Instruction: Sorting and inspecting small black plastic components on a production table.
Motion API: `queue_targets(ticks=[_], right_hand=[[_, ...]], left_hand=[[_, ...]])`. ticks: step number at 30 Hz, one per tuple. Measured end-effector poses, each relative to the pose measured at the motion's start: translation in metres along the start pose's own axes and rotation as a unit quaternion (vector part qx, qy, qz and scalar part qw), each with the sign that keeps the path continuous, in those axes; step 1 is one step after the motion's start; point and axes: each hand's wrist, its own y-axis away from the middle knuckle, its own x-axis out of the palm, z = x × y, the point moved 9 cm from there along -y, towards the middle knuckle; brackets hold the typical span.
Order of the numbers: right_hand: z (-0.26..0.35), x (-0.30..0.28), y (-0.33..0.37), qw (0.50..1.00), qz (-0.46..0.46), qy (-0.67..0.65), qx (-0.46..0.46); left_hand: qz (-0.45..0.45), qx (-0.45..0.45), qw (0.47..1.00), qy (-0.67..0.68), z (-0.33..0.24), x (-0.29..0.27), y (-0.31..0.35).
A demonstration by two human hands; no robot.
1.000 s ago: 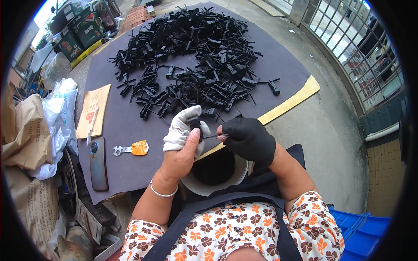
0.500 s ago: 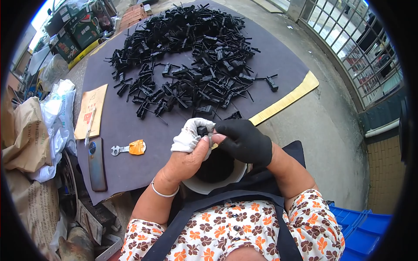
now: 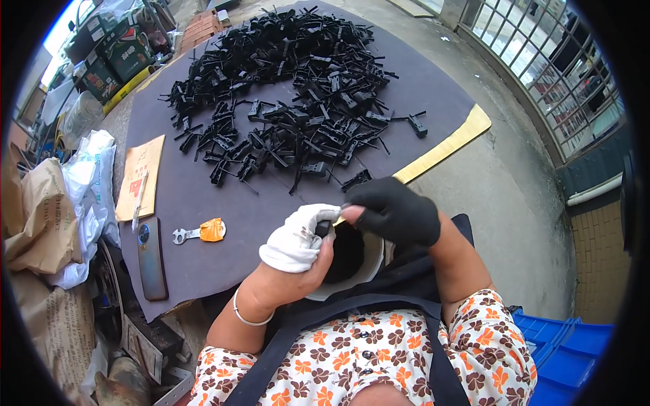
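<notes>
My left hand (image 3: 298, 238), in a white glove with the thumb bare, is closed around a small black plastic part (image 3: 323, 229). Beside it, my right hand (image 3: 398, 213) wears a black glove with bare thumb tip. Its thumb and finger pinch together close to the left fingertips; whatever lies between them is too small to make out. Below both hands stands a pale bucket (image 3: 376, 260) with dark contents, partly hidden by my left hand. Ahead on the table, a large pile of black plastic parts (image 3: 291, 88) with thin stems spreads out.
On the grey-covered table (image 3: 196, 271) lie a phone (image 3: 152, 260), a metal wrench (image 3: 191, 235) wrapped in orange tape, and a brown envelope (image 3: 140, 177) with a pen. Bags (image 3: 47, 216) crowd the left side. Blue crates (image 3: 562, 352) stand at lower right.
My left hand has turned and shifted slightly lower, showing more of the white glove's back. My right hand has moved a little to the right, with its bare thumb pointing at the left fingertips.
</notes>
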Motion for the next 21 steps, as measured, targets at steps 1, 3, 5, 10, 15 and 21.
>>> queue_targets(ticks=[1,3,5,10,15,21], right_hand=[[-0.011,-0.016,0.003,0.999,-0.017,0.023,0.035],[-0.037,-0.035,0.009,0.985,-0.048,0.062,0.157],[-0.031,-0.040,0.006,0.971,-0.122,0.207,0.010],[-0.030,-0.030,0.007,0.970,-0.034,0.240,0.031],[-0.002,0.001,0.003,0.978,0.015,0.207,-0.009],[0.017,-0.004,0.003,0.987,-0.103,0.097,-0.083]], left_hand=[[0.055,0.036,0.993,-0.101,-0.007,0.002,-0.001],[0.111,0.063,0.968,-0.217,-0.016,0.008,-0.004],[0.102,0.097,0.963,-0.232,-0.014,0.009,-0.007],[-0.030,0.151,0.967,-0.203,-0.016,-0.011,-0.011],[0.057,0.089,0.982,-0.156,-0.002,0.011,-0.014],[-0.023,-0.001,1.000,0.010,0.045,0.000,-0.018]])
